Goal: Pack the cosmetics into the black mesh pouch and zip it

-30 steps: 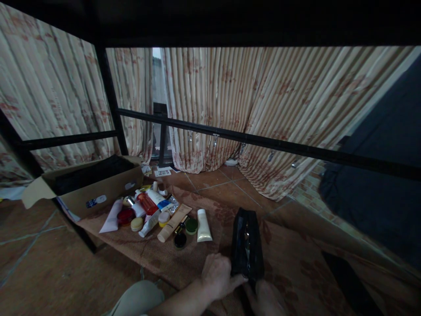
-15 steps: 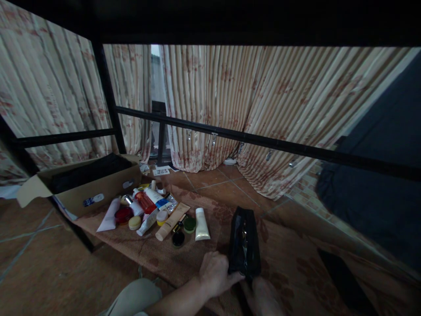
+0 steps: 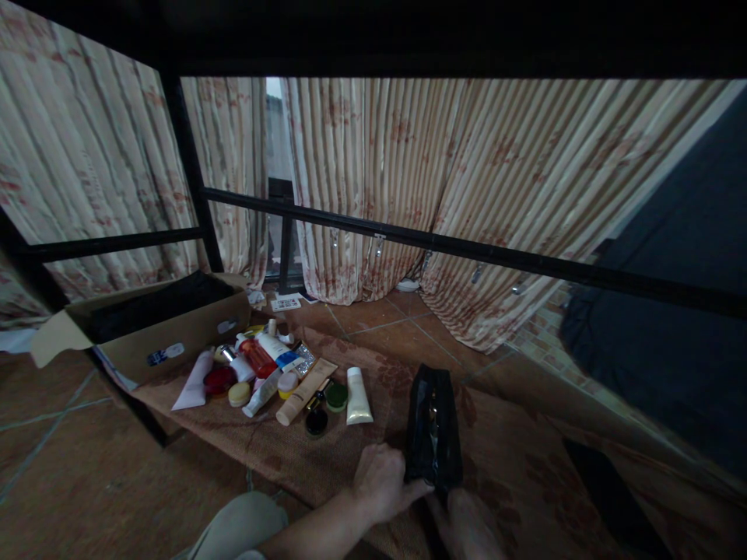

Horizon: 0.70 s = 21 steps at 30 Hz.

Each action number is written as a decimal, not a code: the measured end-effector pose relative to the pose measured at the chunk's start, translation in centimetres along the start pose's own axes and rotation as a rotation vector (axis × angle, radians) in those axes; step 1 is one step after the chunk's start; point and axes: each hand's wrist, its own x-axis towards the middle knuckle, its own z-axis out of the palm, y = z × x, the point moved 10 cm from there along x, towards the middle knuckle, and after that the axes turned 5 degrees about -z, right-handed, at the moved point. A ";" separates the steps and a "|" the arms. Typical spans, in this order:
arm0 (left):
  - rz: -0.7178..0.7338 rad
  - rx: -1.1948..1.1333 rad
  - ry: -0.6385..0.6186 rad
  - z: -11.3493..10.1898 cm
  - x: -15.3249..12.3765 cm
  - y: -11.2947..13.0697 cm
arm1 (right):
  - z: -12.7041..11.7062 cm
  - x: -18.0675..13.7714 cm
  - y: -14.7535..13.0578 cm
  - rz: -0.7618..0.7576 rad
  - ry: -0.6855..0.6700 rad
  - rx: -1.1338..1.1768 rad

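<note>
A black zippered pouch [image 3: 416,424] lies on the cloth-covered surface, its top parted along the middle with something shiny showing inside. My left hand [image 3: 382,484] is closed at the pouch's near left corner, thumb stretched along its near edge. At the near end, my right hand [image 3: 467,525] is dark and slightly blurred, its fingers against the pouch; what they pinch there is hidden. Left of the pouch lies a pale cream tube [image 3: 358,398] with a white cap. Beside it are a green round jar [image 3: 336,397], a black round jar [image 3: 316,421] and a beige tube [image 3: 306,391].
Several more cosmetics, including a red bottle [image 3: 257,358] and a pink tube [image 3: 194,381], lie farther left. Behind them stands an open cardboard box [image 3: 198,340] holding black material. A black flat object [image 3: 612,494] lies right. A dark metal bar [image 3: 408,236] crosses behind.
Almost nothing differs. Both hands stay at the near end of the pouch, and the view has shifted very slightly.
</note>
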 end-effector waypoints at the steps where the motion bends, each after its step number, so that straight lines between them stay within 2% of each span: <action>1: -0.012 0.008 -0.001 0.0 0.0 -0.1 | 0.0 0.0 -0.1 -0.004 -0.003 -0.005; 21: 0.008 0.008 -0.015 0.3 0.0 -0.1 | 0.1 0.0 0.2 0.006 0.026 -0.018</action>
